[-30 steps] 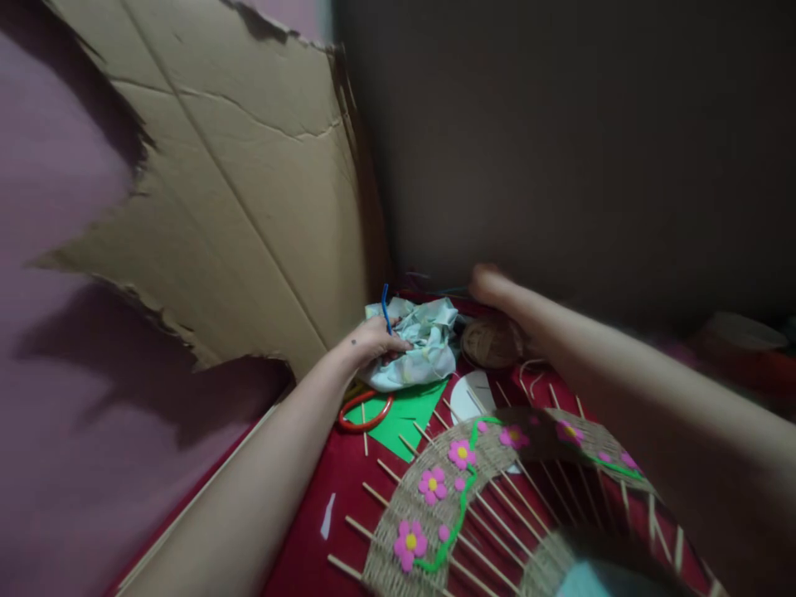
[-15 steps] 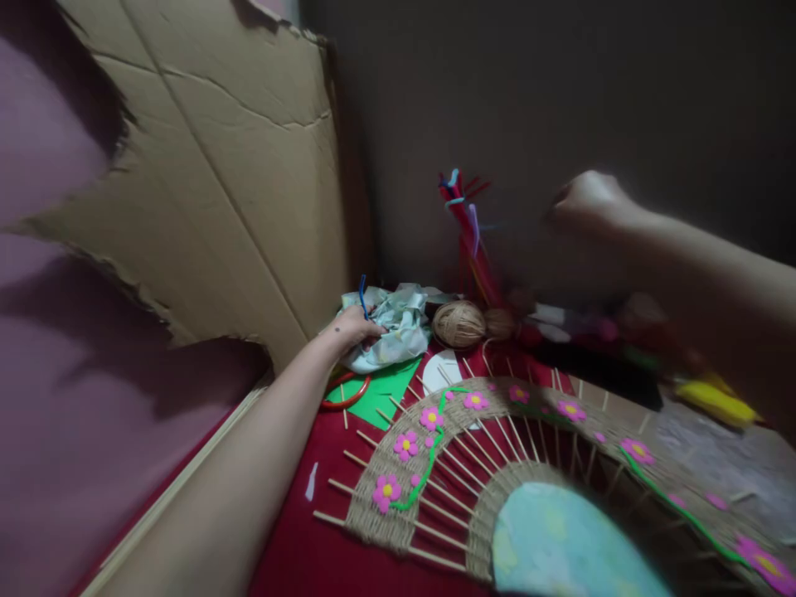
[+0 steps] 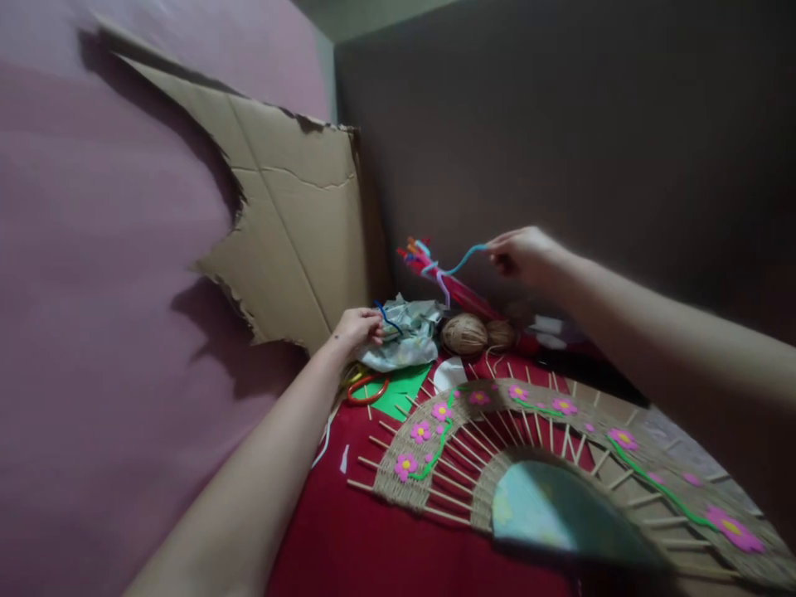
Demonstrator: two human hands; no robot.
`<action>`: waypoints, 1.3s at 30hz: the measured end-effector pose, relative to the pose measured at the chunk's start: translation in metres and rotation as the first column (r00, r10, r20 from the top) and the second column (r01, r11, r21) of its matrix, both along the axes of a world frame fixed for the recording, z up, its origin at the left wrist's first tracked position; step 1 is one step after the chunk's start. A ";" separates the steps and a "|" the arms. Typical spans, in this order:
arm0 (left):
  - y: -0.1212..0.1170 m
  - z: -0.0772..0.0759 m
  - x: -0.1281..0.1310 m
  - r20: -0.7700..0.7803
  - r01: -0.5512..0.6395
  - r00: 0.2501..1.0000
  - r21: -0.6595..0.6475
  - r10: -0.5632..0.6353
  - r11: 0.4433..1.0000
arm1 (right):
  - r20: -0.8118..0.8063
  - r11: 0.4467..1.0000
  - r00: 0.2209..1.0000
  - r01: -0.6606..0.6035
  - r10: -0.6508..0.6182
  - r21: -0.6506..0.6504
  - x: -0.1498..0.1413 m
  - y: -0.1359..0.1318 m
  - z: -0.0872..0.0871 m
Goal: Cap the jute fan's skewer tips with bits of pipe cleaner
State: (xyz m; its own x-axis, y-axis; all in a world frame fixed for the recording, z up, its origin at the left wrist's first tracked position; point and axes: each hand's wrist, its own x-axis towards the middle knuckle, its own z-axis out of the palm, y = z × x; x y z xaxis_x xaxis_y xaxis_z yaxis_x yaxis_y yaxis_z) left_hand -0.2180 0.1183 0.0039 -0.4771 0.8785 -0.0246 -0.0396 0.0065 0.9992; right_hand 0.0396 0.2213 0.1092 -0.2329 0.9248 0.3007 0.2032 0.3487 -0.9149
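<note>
lt hand (image 3: 361,329) curled, rt hand (image 3: 526,254) raised, pinching

Right grip (image 3: 526,255) pinches a light-blue strand (image 3: 473,249) — woven fan (image 3: 498,400) below.

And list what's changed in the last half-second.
The right hand moved left toward the pipe cleaner bundle, now leaning lower left; its fingers hold a light-blue pipe cleaner. The dark-blue pipe cleaner by the left hand, upright before, slants right. Twine ball and flowered fan stayed put.

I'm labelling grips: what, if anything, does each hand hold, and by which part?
Right hand: a light blue strand, by its end. Left hand: apparently a dark blue strand; grip point unclear.
</note>
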 end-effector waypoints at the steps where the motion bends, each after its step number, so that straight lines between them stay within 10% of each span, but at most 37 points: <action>1: -0.001 0.000 0.003 -0.008 0.003 1.000 -0.004 -0.003 1.000 | 0.003 0.999 1.000 -0.029 0.029 -0.030 -0.005 -0.003 0.001; 16: 0.006 0.003 0.045 0.125 0.142 0.972 0.354 -0.197 0.924 | -0.079 0.984 0.994 -0.081 0.069 -0.156 -0.017 -0.007 -0.020; 23: 0.038 -0.001 0.060 0.142 -0.134 0.986 0.374 0.087 0.918 | 0.237 0.997 0.969 -0.053 0.064 -0.050 -0.013 0.013 -0.044; 29: 0.063 0.014 0.058 0.258 -0.175 0.962 0.321 0.092 0.931 | 0.731 0.975 0.654 0.042 -0.192 0.218 0.022 0.044 -0.065; 39: 0.071 0.014 0.056 0.324 -0.224 0.939 0.326 0.115 0.918 | 0.878 0.937 0.326 0.121 -0.350 0.328 0.055 0.049 -0.076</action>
